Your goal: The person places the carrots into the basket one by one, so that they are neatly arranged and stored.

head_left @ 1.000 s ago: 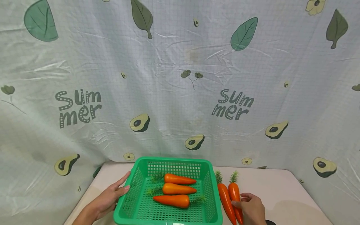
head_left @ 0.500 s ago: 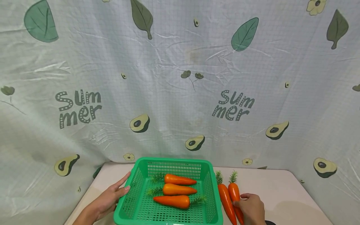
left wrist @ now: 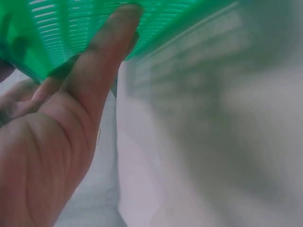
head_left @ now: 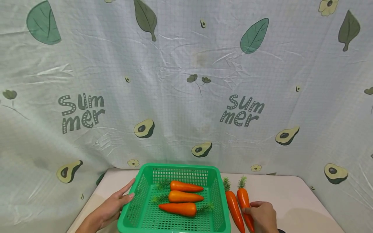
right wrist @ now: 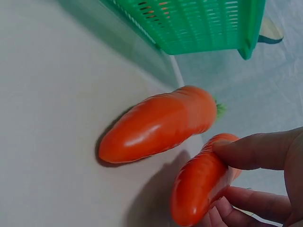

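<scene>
In the head view a green plastic basket (head_left: 220, 194) holds several orange carrots, three of them visible: a top carrot (head_left: 186, 186), a middle carrot (head_left: 186, 196) and a lower carrot (head_left: 178, 209). My left hand (head_left: 112, 204) rests against the basket's left outer wall, its thumb (left wrist: 109, 45) laid straight on the slats in the left wrist view. Right of the basket, my right hand (head_left: 263, 215) pinches a carrot (right wrist: 201, 187) between thumb and fingers. That carrot's shadow falls apart from it on the table. Beside it another carrot (right wrist: 156, 125) lies on the table, leafy end away.
A pale table (head_left: 291, 197) carries everything. Behind it and at both sides hangs a white curtain (head_left: 175, 97) printed with avocados, leaves and lettering. The basket's right wall (right wrist: 203, 28) stands close to the loose carrot.
My right hand has closed its pinch on the right-hand carrot and shifted it slightly right, widening the gap to its neighbour. The left hand and basket stay put.
</scene>
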### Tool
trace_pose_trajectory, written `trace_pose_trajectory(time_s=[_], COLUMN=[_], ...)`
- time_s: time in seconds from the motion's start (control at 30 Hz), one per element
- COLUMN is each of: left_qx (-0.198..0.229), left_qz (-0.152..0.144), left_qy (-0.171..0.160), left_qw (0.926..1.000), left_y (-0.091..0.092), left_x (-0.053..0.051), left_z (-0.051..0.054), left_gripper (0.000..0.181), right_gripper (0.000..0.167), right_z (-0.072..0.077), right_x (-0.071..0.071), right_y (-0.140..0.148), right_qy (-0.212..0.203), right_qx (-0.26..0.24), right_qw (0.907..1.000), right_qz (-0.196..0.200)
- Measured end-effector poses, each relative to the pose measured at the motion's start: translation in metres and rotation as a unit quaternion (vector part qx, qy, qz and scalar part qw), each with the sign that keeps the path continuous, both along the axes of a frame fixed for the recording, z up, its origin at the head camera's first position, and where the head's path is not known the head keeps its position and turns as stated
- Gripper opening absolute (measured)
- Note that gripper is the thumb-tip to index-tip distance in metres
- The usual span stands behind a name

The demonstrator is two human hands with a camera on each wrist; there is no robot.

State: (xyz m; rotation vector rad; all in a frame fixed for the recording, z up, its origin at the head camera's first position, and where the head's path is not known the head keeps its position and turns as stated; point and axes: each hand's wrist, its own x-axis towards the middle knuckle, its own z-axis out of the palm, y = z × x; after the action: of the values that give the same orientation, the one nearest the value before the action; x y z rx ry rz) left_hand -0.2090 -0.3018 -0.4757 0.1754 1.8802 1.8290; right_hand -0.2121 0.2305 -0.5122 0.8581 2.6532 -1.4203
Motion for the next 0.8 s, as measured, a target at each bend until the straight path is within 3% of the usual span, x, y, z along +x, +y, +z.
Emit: trace_pose_trajectory(time_s=[0.4,0.8], left_qx=[0.011,-0.003], left_qz=[-0.006,0.000], left_qy=[-0.004,-0.003], left_qw=[0.9999,1.0000], left_y=[0.000,0.000], left_x=[0.001,0.000], left_z=[0.001,0.002], left_gripper=[0.083,0.083], right_gripper=[0.045,0.048], right_z=[0.020,0.042], right_x=[0.000,0.002], right_y=[0.003,-0.003], right_qy=[0.016,0.043], right_qx=[-0.045,-0.059], right_qw=[0.9985,0.9959], right_qz=[0.027,0.054])
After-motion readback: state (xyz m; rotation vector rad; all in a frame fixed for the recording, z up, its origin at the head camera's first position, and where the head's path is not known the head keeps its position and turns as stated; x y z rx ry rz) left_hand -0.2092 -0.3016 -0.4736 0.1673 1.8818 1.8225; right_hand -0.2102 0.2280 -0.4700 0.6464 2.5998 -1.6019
